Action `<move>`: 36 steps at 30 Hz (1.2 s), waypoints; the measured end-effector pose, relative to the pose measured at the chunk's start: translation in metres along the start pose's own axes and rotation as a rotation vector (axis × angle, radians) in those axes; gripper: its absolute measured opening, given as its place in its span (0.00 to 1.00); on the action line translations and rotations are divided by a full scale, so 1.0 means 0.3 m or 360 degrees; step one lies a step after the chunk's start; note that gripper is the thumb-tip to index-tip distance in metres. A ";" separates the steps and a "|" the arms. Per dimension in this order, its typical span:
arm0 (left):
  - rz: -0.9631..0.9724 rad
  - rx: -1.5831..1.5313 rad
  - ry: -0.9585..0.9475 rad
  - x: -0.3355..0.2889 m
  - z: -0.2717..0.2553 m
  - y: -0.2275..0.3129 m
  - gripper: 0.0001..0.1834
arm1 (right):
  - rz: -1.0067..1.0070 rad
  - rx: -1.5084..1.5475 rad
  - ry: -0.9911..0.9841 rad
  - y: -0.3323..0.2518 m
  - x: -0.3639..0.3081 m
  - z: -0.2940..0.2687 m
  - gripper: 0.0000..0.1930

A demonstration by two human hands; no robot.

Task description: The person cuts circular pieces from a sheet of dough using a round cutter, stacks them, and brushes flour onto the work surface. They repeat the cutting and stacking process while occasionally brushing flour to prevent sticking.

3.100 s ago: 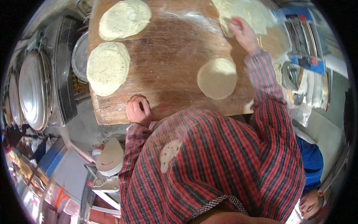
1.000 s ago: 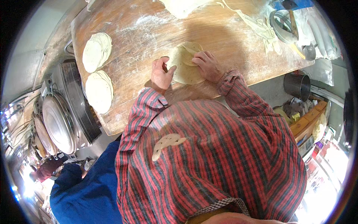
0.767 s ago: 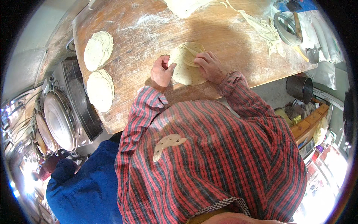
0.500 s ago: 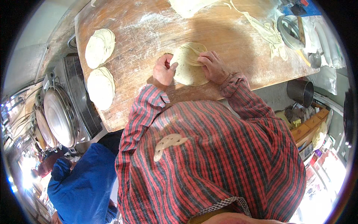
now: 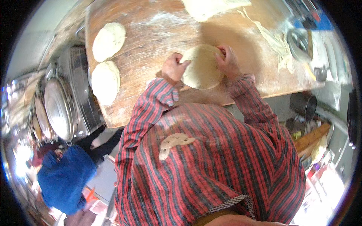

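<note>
A round, flat piece of pale dough [image 5: 201, 69] spans the gap between my hands at the front of the wooden board. My left hand [image 5: 175, 67] pinches its left edge between thumb and fingers. On the opposite side, my right hand [image 5: 228, 62] grips the upper right edge, fingers curled. The disc casts a shadow on the board beyond it. Two stacks of similar dough rounds lie at the board's left: a far stack [image 5: 109, 41] and a nearer stack [image 5: 106, 83].
A large dough sheet [image 5: 211, 7] lies at the far edge of the floured wooden board [image 5: 151, 45]; thin dough scraps [image 5: 269, 35] trail to its right. Round metal lids [image 5: 58, 109] hang left. A person in blue [image 5: 67, 179] is behind at lower left. A dark pot [image 5: 302, 104] sits right.
The dough disc's folded top layer is now spread flat between my hands. Both hands appear slightly further right. The view has shifted, and the person in blue has moved lower left.
</note>
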State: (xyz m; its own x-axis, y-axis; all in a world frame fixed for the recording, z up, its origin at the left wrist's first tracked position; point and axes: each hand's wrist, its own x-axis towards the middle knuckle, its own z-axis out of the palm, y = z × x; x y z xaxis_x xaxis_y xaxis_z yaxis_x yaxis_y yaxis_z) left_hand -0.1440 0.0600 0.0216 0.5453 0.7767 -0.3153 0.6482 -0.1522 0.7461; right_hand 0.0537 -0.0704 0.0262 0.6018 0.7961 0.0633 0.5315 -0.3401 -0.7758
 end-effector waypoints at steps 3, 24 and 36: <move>-0.0028 0.0283 -0.0100 0.040 0.011 0.016 0.34 | 0.0254 0.0020 -0.0367 0.010 0.038 -0.007 0.25; -0.0112 -0.0402 0.1324 -0.238 -0.229 -0.340 0.24 | -0.1307 -0.0534 -0.0599 -0.185 -0.001 0.288 0.37; -0.0279 -0.0258 0.1352 -0.329 -0.196 -0.395 0.30 | -0.1314 -0.1100 -0.0349 -0.129 0.252 0.500 0.33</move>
State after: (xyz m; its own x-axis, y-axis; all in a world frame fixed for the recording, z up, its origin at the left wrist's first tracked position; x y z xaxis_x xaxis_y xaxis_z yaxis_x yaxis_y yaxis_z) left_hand -0.3058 0.0372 -0.0012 -0.1759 0.9825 0.0614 0.5669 0.0501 0.8223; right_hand -0.0108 0.0781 -0.0332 -0.1755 0.9559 0.2353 0.9823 0.1858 -0.0224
